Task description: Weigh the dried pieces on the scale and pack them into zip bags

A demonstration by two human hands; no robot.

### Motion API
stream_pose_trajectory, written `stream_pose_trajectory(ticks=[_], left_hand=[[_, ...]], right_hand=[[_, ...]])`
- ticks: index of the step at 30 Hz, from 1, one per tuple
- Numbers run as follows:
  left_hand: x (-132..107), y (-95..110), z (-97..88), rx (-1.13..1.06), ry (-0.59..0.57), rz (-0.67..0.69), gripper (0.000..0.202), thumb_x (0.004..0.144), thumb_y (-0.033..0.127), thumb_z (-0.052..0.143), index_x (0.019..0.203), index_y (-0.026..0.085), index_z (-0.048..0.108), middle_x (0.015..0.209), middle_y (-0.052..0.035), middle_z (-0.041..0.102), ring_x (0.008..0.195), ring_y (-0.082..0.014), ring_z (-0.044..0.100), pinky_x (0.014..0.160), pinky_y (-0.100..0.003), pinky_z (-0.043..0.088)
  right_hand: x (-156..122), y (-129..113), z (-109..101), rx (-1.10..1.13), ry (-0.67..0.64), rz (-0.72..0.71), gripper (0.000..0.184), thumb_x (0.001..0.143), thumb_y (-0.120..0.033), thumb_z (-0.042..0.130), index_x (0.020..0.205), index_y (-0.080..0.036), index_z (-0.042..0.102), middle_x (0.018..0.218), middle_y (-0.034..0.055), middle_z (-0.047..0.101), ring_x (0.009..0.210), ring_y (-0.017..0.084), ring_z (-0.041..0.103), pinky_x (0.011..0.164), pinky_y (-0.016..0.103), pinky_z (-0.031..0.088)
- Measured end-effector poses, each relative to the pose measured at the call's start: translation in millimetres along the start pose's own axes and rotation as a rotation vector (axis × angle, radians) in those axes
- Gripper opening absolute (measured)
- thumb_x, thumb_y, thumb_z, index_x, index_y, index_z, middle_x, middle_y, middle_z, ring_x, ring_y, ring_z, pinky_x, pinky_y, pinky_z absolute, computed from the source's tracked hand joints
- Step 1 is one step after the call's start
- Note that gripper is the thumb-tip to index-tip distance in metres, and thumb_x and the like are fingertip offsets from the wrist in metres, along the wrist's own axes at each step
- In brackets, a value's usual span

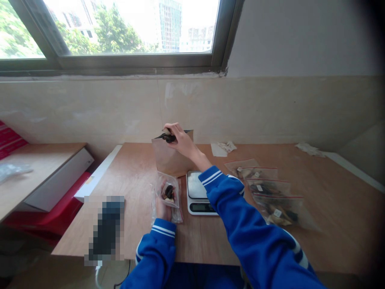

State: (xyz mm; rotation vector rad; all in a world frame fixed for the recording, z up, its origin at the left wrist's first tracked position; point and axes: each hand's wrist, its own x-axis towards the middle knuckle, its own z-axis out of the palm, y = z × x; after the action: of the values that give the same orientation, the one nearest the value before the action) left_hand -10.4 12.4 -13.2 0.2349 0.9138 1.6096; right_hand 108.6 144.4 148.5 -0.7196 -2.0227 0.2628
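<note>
My right hand (182, 140) is closed at the mouth of a brown paper bag (171, 160) that stands upright. Dark, dried-looking pieces (169, 138) show at its fingertips; their exact kind I cannot make out. Lower down, my left hand (164, 208) is around a clear zip bag (175, 181), its fingers partly covered by the plastic. Inside that bag lie dark and pale pieces (169, 192). Just right of it sits a white kitchen scale (197, 186) with a metal plate and a dark display, partly behind my right sleeve.
Several labelled zip bags (278, 212) with dried pieces lie to the right. Crumpled white paper (224, 148) is near the wall. A blurred-out dark object (106, 228) with a white cable (98, 275) lies at the front left. Beyond a gap stands another table (45, 160).
</note>
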Motion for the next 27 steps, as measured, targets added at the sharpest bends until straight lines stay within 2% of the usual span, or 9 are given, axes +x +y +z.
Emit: stream_pose_trajectory(ticks=[6,11,13,17,22,25,27], left_hand=[[0.5,-0.4,-0.1,-0.011,0.008,-0.015,0.035,0.083,0.029,0.058,0.114,0.014,0.064,0.080,-0.0059,0.070,0.068,-0.0133,0.065,0.062,-0.023,0.051],[1.1,-1.2,0.3,-0.009,0.017,-0.016,0.031,0.086,0.025,0.051,0.112,0.014,0.064,0.079,-0.0047,0.070,0.067,-0.0118,0.065,0.062,-0.021,0.051],[1.0,-0.9,0.8,-0.006,0.022,-0.020,0.031,0.086,0.024,0.051,0.112,0.014,0.064,0.079,-0.0048,0.070,0.066,-0.0116,0.065,0.061,-0.021,0.051],[0.7,0.0,1.2,-0.008,0.025,-0.029,0.031,0.084,0.025,0.054,0.112,0.014,0.064,0.078,-0.0054,0.070,0.065,-0.0125,0.065,0.059,-0.021,0.052],[1.3,-1.1,0.2,-0.003,0.013,-0.005,0.028,0.084,0.024,0.054,0.108,0.015,0.066,0.076,-0.0045,0.069,0.064,-0.0114,0.065,0.060,-0.020,0.052],[1.8,-2.0,-0.6,-0.002,0.013,-0.001,0.028,0.086,0.026,0.052,0.107,0.014,0.066,0.077,-0.0056,0.069,0.067,-0.0125,0.065,0.062,-0.022,0.053],[2.2,-2.4,-1.2,-0.004,0.005,0.000,0.029,0.086,0.027,0.052,0.108,0.014,0.066,0.079,-0.0063,0.070,0.069,-0.0133,0.066,0.063,-0.023,0.054]], right_hand=[[7.5,-5.9,-3.4,0.001,0.013,0.091,0.038,0.077,-0.019,0.055,0.114,-0.019,0.044,0.106,0.0075,0.052,0.090,0.019,0.055,0.082,0.031,0.047],[19.6,-5.0,-4.8,-0.055,0.130,0.200,0.032,0.084,-0.024,0.050,0.114,-0.019,0.039,0.102,0.0085,0.053,0.091,0.021,0.055,0.083,0.036,0.047],[20.1,-4.9,-5.7,-0.081,0.130,0.230,0.032,0.085,-0.025,0.048,0.115,-0.019,0.037,0.104,0.0094,0.052,0.092,0.022,0.056,0.083,0.037,0.047],[14.9,-5.2,-9.9,-0.077,0.070,0.186,0.032,0.082,-0.018,0.050,0.112,-0.020,0.041,0.110,0.0095,0.051,0.096,0.021,0.055,0.085,0.035,0.046],[9.3,-4.6,-18.2,-0.006,-0.117,0.061,0.023,0.082,-0.018,0.051,0.105,-0.017,0.050,0.104,0.0075,0.054,0.097,0.019,0.054,0.088,0.031,0.045],[6.2,-8.4,-24.9,-0.118,-0.173,0.069,0.022,0.086,-0.023,0.052,0.106,-0.015,0.056,0.106,0.0093,0.053,0.098,0.019,0.054,0.089,0.030,0.044],[3.4,-12.6,-30.7,-0.262,-0.191,0.085,0.026,0.088,-0.031,0.054,0.108,-0.016,0.059,0.108,0.0107,0.053,0.102,0.022,0.052,0.092,0.034,0.042]])
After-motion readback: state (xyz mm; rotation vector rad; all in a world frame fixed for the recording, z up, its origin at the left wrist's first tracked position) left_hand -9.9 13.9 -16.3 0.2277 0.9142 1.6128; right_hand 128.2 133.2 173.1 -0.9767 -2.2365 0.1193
